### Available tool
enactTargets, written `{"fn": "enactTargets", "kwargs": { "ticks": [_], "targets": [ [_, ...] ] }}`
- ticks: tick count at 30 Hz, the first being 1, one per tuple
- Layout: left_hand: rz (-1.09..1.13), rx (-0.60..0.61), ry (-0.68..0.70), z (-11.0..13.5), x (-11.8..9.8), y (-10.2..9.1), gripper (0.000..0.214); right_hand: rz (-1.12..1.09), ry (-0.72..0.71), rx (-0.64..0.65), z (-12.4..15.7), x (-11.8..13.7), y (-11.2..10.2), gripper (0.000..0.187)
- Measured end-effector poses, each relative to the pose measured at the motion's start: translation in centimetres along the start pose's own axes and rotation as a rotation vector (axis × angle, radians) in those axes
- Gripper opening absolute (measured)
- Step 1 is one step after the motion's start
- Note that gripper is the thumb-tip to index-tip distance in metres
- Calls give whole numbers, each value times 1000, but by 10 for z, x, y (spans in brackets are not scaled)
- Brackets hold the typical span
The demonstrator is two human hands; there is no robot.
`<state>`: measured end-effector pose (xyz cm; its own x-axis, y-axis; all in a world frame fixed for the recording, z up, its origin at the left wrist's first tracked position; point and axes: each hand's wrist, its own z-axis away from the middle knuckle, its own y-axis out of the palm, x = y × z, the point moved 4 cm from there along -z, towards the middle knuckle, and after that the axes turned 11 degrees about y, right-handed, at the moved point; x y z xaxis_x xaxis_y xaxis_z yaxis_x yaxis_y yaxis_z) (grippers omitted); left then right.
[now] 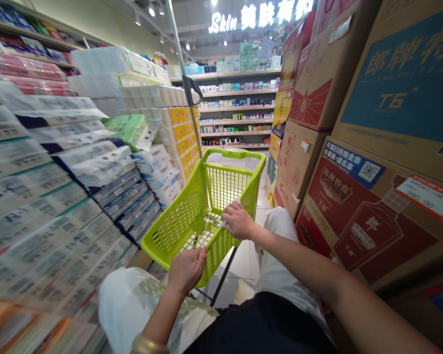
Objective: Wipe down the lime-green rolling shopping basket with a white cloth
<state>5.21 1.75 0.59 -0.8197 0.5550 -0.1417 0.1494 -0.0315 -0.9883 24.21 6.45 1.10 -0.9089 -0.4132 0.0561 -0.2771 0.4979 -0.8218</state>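
A lime-green shopping basket [177,216] sits in a cart frame in front of my knees, with only its slatted floor showing inside. My left hand [188,268] is closed around the near rim of the basket, its fingertips hidden. On the near right side, my right hand [238,221] presses a small white wipe [224,222] against the rim; its fingers are bent over it. A grey metal pole [194,115] with a dark loop handle [193,91] rises behind the basket.
Stacked tissue packs [59,196] line the left side closely. Cardboard cartons [376,211] are piled high on the right. Tiled floor [239,263] shows beneath the cart, and shelves of cosmetics [239,103] stand at the far end.
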Motion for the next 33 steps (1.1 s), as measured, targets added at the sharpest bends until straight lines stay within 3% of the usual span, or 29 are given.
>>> {"fn": "enactTargets", "kwargs": {
  "ticks": [3,5,8,11,14,17,20,22,25,33],
  "targets": [
    [-12,-1,12,1,2,-1,53,-60,-75,5,10,32,9,16],
    [-16,-7,19,3,4,-1,53,-79,-162,39,12,39,10,19],
    [-2,-11,28,6,5,-2,53,-48,-230,90,6,20,4,18],
    [15,-15,27,7,5,-2,52,7,-154,82,-3,-13,-4,14],
    [19,-26,18,5,5,-2,52,12,-41,33,-4,-22,-6,12],
    [21,-30,32,3,5,-2,51,-43,9,-9,3,1,2,12],
    [32,-45,49,3,10,-3,52,-92,-100,5,9,30,10,15],
    [45,-52,58,4,15,-4,52,-85,-196,27,8,37,12,16],
    [71,-46,82,6,22,-5,52,-32,-259,48,1,20,7,16],
    [89,-40,60,11,49,-6,54,95,-87,14,-17,-62,-26,10]
  ]
}}
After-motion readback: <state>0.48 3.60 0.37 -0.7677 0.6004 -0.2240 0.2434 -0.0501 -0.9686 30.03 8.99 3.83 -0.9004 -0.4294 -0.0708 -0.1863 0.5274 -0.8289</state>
